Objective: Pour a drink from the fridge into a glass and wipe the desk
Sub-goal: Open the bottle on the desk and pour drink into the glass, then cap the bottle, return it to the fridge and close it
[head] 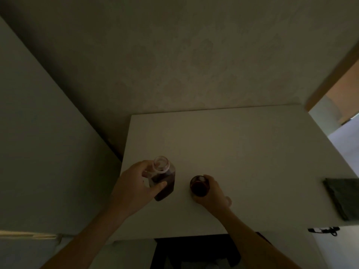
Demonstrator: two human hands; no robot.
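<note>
The room is dim, and the person stands at the near edge of a pale desk (233,142); the left hand (134,183) is wrapped around an uncapped bottle (164,179) with dark drink in its lower part, fingers curled round its side and thumb across the front, close to the desk's left edge. The bottle looks upright or nearly so — whether its base touches the surface I cannot tell. The right hand (211,191) grips a small glass (200,186) just beside it toward the middle of the near edge; the glass already holds dark liquid, so pouring seems about finished. To do this step well I would set the bottle down level and away from the edge, keeping the open neck upright; the glass wants a steady hold so nothing slops. A folded dark cloth (342,197) lies at the desk's right edge — handy, I'd guess, for the wiping to come.
</note>
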